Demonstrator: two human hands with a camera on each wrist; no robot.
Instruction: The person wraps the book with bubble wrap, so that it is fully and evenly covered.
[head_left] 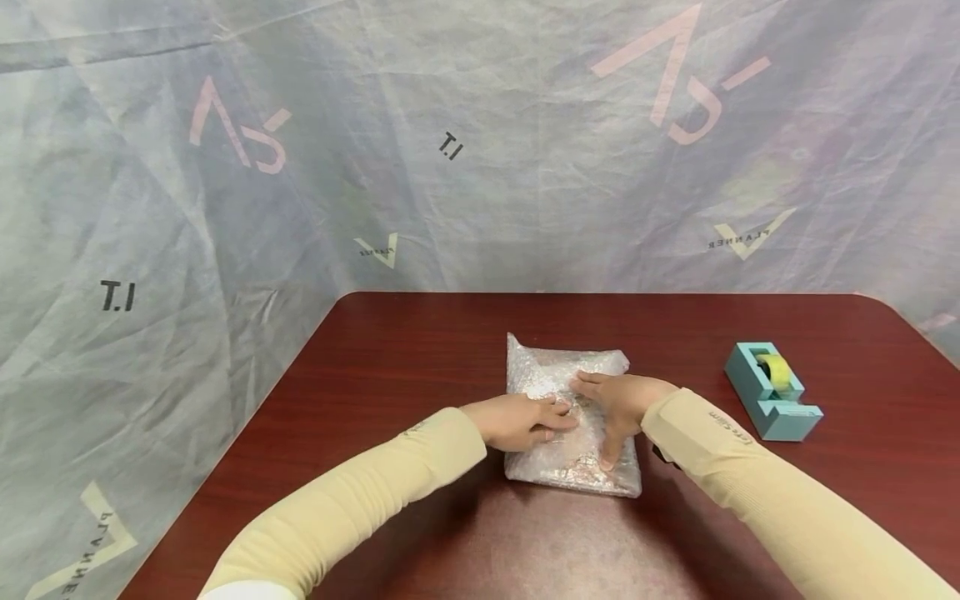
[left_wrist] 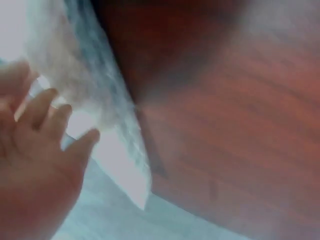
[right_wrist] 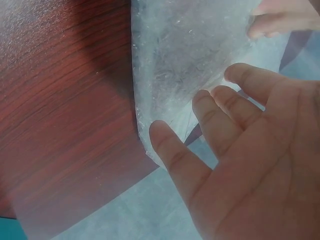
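Observation:
A flat package in clear bubble wrap (head_left: 558,362) lies on the dark red table, a pointed corner of the wrap sticking up at its far left. My left hand (head_left: 521,419) rests on the package from the left, fingers extended over its middle. From the right, my right hand (head_left: 621,406) lies on it with fingers spread, the thumb toward the near edge. In the left wrist view the bubble wrap (left_wrist: 107,100) is blurred beside the fingers. The right wrist view has the right hand's straight fingertips at the bubble wrap (right_wrist: 185,55). What the wrap encloses is hidden.
A light blue tape dispenser (head_left: 787,421) with a yellow tape roll (head_left: 778,372) stands on the table (head_left: 420,342) to the right of the package. Behind and left of the table hangs a grey printed sheet (head_left: 480,200).

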